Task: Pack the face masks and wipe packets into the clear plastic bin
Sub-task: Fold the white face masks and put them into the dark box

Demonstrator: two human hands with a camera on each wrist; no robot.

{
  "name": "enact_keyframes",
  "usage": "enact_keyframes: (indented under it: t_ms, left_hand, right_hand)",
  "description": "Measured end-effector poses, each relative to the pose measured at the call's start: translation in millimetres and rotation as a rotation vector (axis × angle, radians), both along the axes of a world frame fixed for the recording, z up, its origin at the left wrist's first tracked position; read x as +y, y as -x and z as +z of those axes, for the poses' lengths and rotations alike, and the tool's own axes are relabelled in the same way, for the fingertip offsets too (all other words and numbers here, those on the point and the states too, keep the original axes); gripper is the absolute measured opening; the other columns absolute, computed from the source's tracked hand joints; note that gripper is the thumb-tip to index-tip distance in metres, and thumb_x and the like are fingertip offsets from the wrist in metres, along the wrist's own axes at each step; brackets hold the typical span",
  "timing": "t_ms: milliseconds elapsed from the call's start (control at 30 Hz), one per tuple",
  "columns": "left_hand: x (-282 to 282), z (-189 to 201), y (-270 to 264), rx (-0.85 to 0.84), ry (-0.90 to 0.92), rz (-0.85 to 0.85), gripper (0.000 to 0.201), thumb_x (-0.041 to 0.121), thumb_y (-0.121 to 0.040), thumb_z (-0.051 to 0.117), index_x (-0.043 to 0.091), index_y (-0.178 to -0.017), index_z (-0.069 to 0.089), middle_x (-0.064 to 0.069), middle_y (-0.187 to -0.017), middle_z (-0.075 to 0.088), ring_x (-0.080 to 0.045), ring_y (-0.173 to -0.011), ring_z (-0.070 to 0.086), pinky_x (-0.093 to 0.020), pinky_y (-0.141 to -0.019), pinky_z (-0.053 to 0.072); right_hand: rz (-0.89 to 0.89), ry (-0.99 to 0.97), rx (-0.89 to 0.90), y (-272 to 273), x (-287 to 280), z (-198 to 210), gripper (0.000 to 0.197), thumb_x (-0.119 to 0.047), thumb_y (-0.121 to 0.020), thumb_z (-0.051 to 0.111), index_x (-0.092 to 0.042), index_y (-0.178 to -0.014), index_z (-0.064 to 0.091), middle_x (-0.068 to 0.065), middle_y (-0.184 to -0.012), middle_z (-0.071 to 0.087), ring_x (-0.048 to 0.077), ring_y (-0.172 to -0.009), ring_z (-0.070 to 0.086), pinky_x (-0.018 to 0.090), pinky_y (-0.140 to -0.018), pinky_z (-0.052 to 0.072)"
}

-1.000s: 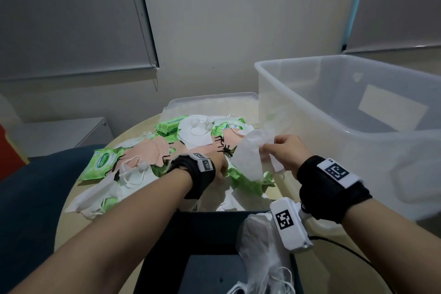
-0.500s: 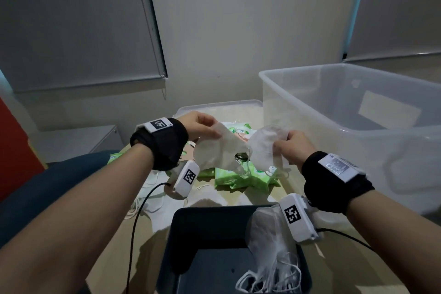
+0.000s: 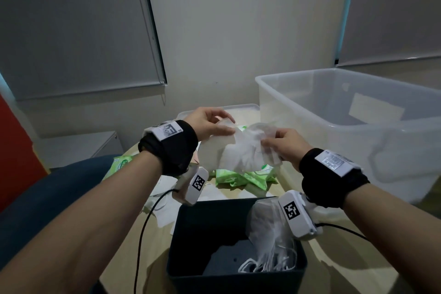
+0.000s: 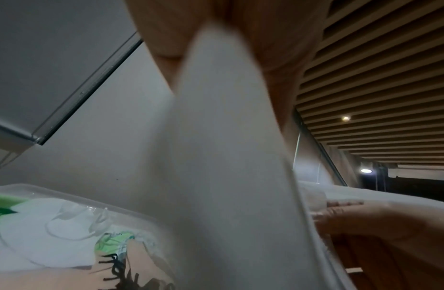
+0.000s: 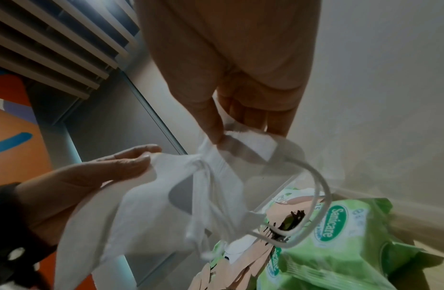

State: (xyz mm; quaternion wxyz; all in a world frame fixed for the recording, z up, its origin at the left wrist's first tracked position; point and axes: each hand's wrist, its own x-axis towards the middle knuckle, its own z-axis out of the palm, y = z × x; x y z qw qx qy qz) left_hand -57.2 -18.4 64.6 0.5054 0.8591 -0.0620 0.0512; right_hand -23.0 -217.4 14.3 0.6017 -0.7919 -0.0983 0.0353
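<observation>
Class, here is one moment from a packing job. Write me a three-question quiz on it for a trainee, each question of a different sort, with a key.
1. True or false: the left hand and right hand both hold white face masks.
2. The green wipe packets lie: A in the large clear plastic bin; B on the table; C in the dark square tub.
3. Fill in: the dark tub holds white ____.

Key: 1 true; 2 B; 3 masks.
</observation>
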Motion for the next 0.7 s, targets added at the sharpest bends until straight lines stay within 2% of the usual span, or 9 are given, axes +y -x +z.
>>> enact_keyframes:
  t_ms: [67, 100, 167, 267, 333, 400, 500, 600, 700]
  left_hand:
    - [-3.7, 0.4, -0.3, -0.099, -0.075, 0.084, 0.016, 0.011, -0.083, 0.068, 0.025, -0.088, 0.063, 0.007, -0.049, 0.048, 0.0, -0.035, 0.038, -0.014, -0.041, 0.032]
    - [-5.4, 1.7, -0.1, -0.143, -0.108, 0.107, 0.015, 0.012, -0.085, 0.065, 0.027, -0.088, 0.064, 0.004, -0.051, 0.046, -0.003, -0.036, 0.035, -0.015, -0.042, 0.028]
    - [-7.3, 6.0, 1.2, -0.157, -0.206, 0.11, 0.022, 0.007, -0.087, 0.058, 0.025, -0.079, 0.068, 0.002, -0.054, 0.052, -0.008, -0.043, 0.039, -0.017, -0.045, 0.027]
    - [-6.2, 9.6, 1.1, -0.021, -0.36, 0.155, 0.04, -0.001, -0.085, 0.042, 0.023, -0.062, 0.064, 0.008, -0.048, 0.056, -0.011, -0.048, 0.04, -0.016, -0.044, 0.032]
    - [-4.5, 9.7, 1.1, 0.048, -0.301, 0.221, 0.045, -0.005, -0.085, 0.035, 0.02, -0.06, 0.063, 0.012, -0.038, 0.052, -0.012, -0.05, 0.041, -0.012, -0.037, 0.033]
    - [-1.7, 8.2, 3.0, 0.097, -0.209, 0.254, 0.045, -0.01, -0.086, 0.031, 0.012, -0.07, 0.067, 0.006, -0.054, 0.059, -0.014, -0.055, 0.046, -0.009, -0.036, 0.037]
    - [3.5, 6.2, 6.5, 0.127, -0.21, 0.179, 0.041, -0.012, -0.085, 0.044, 0.017, -0.086, 0.072, -0.006, -0.093, 0.067, -0.021, -0.075, 0.062, -0.02, -0.064, 0.055]
    - [8.6, 6.7, 8.0, 0.071, -0.37, 0.104, 0.028, 0.006, -0.073, 0.075, 0.033, -0.075, 0.071, 0.002, -0.081, 0.07, -0.011, -0.069, 0.06, -0.023, -0.072, 0.047]
    - [2.6, 6.8, 10.3, 0.008, -0.331, 0.086, 0.011, 0.023, -0.071, 0.08, 0.02, -0.078, 0.073, 0.004, -0.07, 0.066, -0.007, -0.063, 0.053, -0.02, -0.063, 0.041]
  right_hand:
    - [-0.012, -0.014, -0.018, 0.4, -0.2, 2.3, 0.025, 0.001, -0.086, 0.056, -0.018, -0.071, 0.058, -0.001, -0.07, 0.057, 0.011, -0.06, 0.052, 0.018, -0.05, 0.042]
    - [-0.021, -0.014, -0.023, -0.4, -0.8, 2.3, 0.026, 0.002, -0.086, 0.055, -0.019, -0.071, 0.059, -0.001, -0.07, 0.058, 0.012, -0.061, 0.053, 0.02, -0.052, 0.042]
    - [-0.039, -0.015, -0.03, -0.8, -2.3, 2.4, 0.025, 0.004, -0.085, 0.054, -0.017, -0.074, 0.061, -0.001, -0.071, 0.059, 0.013, -0.062, 0.054, 0.023, -0.053, 0.043]
    - [-0.034, -0.023, -0.018, -1.4, -4.6, 0.5, 0.021, 0.007, -0.084, 0.054, -0.01, -0.09, 0.067, 0.002, -0.074, 0.061, 0.015, -0.061, 0.055, 0.026, -0.056, 0.047]
    - [-0.033, -0.002, -0.024, -2.3, -5.2, -1.0, 0.025, 0.008, -0.084, 0.054, -0.013, -0.076, 0.065, 0.005, -0.075, 0.061, 0.009, -0.053, 0.058, 0.025, -0.057, 0.047]
    - [-0.045, 0.032, -0.04, -3.1, -5.7, -1.1, 0.033, 0.008, -0.084, 0.052, -0.019, -0.067, 0.061, 0.004, -0.072, 0.061, 0.0, -0.044, 0.057, 0.019, -0.052, 0.047]
    - [-0.076, 0.038, -0.046, -3.5, -4.9, -0.3, 0.026, 0.009, -0.085, 0.048, -0.009, -0.084, 0.068, 0.006, -0.075, 0.06, 0.014, -0.061, 0.057, 0.022, -0.056, 0.044]
    - [-0.081, 0.023, -0.042, -2.4, -2.0, 2.2, 0.029, 0.008, -0.086, 0.048, -0.004, -0.104, 0.066, -0.002, -0.069, 0.057, 0.013, -0.06, 0.053, 0.017, -0.051, 0.044]
    - [-0.072, -0.013, -0.051, -1.4, -0.2, 4.9, 0.029, 0.008, -0.087, 0.047, -0.004, -0.105, 0.066, -0.002, -0.069, 0.057, 0.011, -0.059, 0.052, 0.019, -0.054, 0.044]
